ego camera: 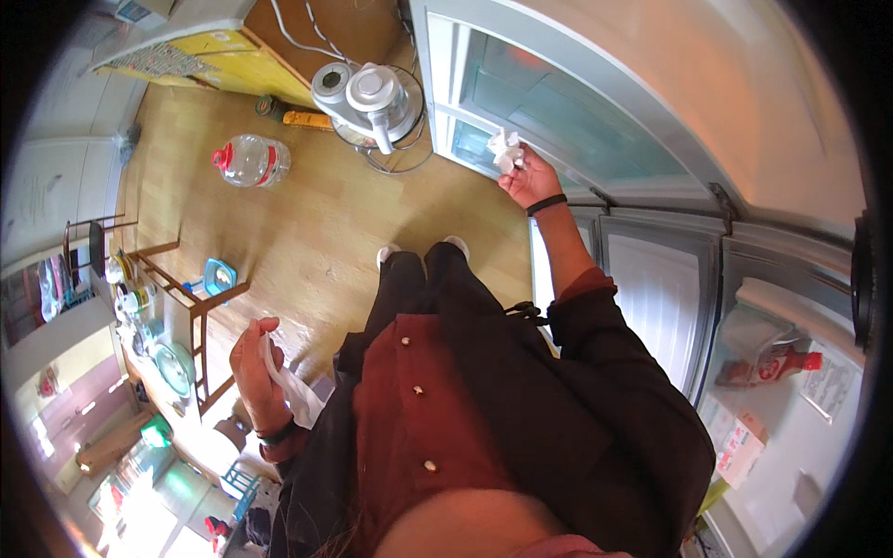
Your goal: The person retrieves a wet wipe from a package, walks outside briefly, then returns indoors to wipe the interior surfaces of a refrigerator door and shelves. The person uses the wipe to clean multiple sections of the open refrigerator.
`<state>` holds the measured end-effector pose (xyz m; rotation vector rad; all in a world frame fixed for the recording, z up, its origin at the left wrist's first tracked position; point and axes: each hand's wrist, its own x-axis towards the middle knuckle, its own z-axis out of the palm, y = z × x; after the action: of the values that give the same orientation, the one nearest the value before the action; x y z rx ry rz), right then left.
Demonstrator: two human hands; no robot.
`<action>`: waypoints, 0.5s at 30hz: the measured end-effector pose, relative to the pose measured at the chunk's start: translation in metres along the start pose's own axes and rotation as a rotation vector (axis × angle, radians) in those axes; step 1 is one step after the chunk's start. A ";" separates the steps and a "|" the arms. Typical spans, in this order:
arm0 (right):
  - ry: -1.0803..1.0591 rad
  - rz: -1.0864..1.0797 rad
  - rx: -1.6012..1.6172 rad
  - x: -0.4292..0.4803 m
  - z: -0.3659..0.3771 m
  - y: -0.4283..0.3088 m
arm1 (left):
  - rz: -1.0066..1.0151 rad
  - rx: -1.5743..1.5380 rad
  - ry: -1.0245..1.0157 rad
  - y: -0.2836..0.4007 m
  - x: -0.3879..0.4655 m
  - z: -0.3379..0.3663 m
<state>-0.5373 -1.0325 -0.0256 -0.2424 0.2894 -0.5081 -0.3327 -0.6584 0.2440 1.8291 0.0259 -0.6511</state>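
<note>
My right hand point(534, 181), with a dark band at the wrist, pinches a crumpled white tissue point(506, 150) between thumb and fingers. It is raised in front of a light-framed door point(572, 115) with bluish translucent panels, which looks like part of an open refrigerator. Low on the other side, my left hand point(257, 376) holds a white cloth or paper sheet point(296, 394) that hangs down beside my dark jacket. Its fingers are partly curled.
A clear bottle with a red cap point(254, 160) lies on the wooden floor point(314, 230). Behind it stands an electric kettle on its base point(377, 101), cords around it. To the left is a wooden-framed table point(202, 303); a red bottle point(781, 363) lies in the white compartment at right.
</note>
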 end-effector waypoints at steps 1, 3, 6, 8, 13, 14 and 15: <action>0.018 0.017 0.000 -0.001 0.014 0.000 | 0.018 -0.022 -0.006 -0.003 -0.002 -0.003; 0.054 0.044 -0.001 -0.006 0.043 0.004 | 0.002 -0.058 0.032 -0.006 -0.006 -0.009; -0.027 0.057 -0.019 -0.011 0.071 0.014 | 0.007 -0.091 0.007 -0.012 -0.010 -0.027; -0.112 0.059 -0.034 -0.014 0.093 0.023 | 0.015 -0.102 -0.007 -0.019 -0.012 -0.045; -0.194 0.113 -0.113 -0.014 0.160 0.073 | 0.046 -0.172 0.069 -0.051 -0.024 -0.111; -0.276 0.142 -0.106 -0.010 0.161 0.087 | 0.024 -0.227 0.094 -0.056 -0.029 -0.128; -0.365 0.186 -0.098 -0.003 0.167 0.105 | 0.028 -0.238 0.129 -0.066 -0.035 -0.147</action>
<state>-0.4386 -0.9157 0.0998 -0.3936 -0.0198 -0.2589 -0.3226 -0.4944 0.2327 1.6357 0.1563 -0.4877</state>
